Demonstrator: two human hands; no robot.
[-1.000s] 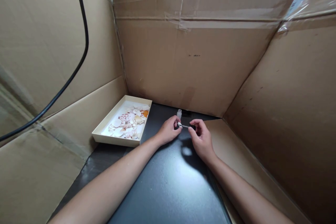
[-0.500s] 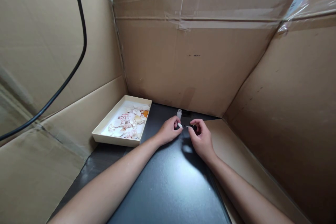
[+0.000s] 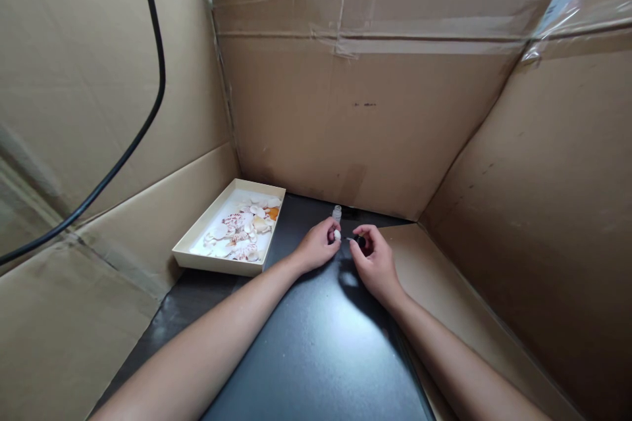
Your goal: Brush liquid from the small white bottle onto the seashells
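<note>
My left hand (image 3: 318, 243) pinches a small white shell (image 3: 337, 235) between thumb and fingertips. Facing it, my right hand (image 3: 376, 260) is closed around a black brush cap (image 3: 361, 241), whose thin brush stem (image 3: 347, 239) points left at the shell. The tip comes close to the shell; whether they touch is too small to tell. Just behind my left fingers stands a small clear bottle (image 3: 337, 211) without a lid, its lower part hidden by the hand.
A cream tray (image 3: 217, 266) on the left holds several shells (image 3: 241, 227), white, striped and orange. The dark tabletop (image 3: 316, 355) is enclosed by cardboard walls (image 3: 375, 138). A black cable (image 3: 158, 46) hangs at the left, and a cardboard flap (image 3: 434, 276) lies at the right.
My right hand has shifted slightly left with the brush cap, nearer the shell. The shell has turned a little in my left fingers and shows a rounder side.
</note>
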